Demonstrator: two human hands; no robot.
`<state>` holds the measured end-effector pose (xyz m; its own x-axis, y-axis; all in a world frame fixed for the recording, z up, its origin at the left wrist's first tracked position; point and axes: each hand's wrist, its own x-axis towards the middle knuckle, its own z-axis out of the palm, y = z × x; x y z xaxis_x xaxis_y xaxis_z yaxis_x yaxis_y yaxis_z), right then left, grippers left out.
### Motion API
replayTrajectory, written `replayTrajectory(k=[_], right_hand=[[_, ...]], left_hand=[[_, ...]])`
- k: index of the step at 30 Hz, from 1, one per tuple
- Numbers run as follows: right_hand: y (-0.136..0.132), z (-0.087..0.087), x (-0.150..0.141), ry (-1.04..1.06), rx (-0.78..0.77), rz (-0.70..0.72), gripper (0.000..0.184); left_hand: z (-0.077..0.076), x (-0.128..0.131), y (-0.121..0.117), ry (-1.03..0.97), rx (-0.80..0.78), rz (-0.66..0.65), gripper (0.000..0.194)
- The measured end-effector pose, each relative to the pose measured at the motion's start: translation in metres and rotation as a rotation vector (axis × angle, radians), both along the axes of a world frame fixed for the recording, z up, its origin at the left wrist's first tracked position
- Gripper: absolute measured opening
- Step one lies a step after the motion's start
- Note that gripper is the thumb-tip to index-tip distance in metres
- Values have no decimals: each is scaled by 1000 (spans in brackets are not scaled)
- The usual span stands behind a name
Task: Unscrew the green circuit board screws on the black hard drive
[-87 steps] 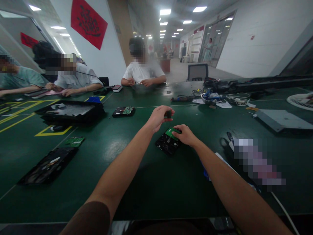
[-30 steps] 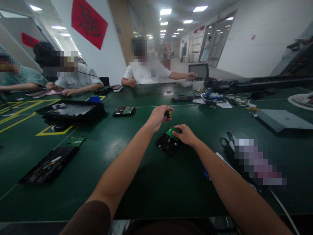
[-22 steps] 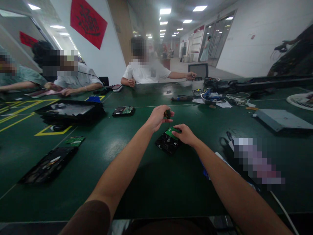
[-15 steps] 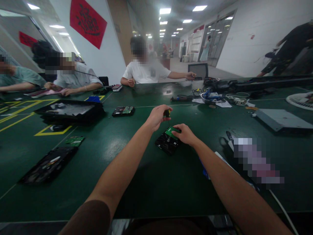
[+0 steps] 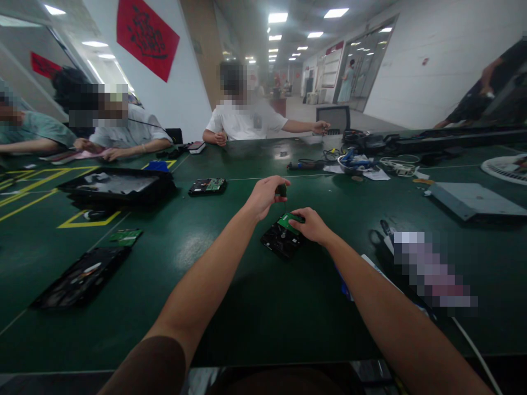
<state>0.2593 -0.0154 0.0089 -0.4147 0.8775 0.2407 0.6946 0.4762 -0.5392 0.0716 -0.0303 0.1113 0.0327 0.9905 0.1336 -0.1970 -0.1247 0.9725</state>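
A black hard drive (image 5: 280,242) with a green circuit board (image 5: 289,223) on its upper face lies on the green table in front of me. My left hand (image 5: 267,196) grips the short dark handle of a screwdriver (image 5: 281,190) from above. Its thin shaft points down to the far edge of the board; whether the tip sits in a screw is too small to tell. With thumb and fingers, my right hand (image 5: 309,224) holds the drive at its right side, the thumb resting on the board.
Left are an opened drive (image 5: 82,277), a loose circuit board (image 5: 125,237), a black tray (image 5: 119,189) and another drive (image 5: 208,187). Right are a grey metal box (image 5: 480,200), cables (image 5: 358,160) and a pixelated object (image 5: 432,269). Several people are around the table.
The screwdriver handle has turned a little in my left hand: its yellow part no longer shows. Both hands and the drive stay in place. A person at the far right has shifted.
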Motion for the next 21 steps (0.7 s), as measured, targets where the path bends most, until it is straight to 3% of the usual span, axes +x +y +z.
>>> replayTrajectory(k=[9,16,21], right_hand=[[1,-1,0,14,-9,11,28],[2,-2,0,19,-19,8,26],[1,-1,0,23,-7,6,28]], left_hand=[[-3,1,0,-100,-67,-54,18],[-1,0,0,6,-6,-4,20],[0,1,0,-60,-69,-52,21]])
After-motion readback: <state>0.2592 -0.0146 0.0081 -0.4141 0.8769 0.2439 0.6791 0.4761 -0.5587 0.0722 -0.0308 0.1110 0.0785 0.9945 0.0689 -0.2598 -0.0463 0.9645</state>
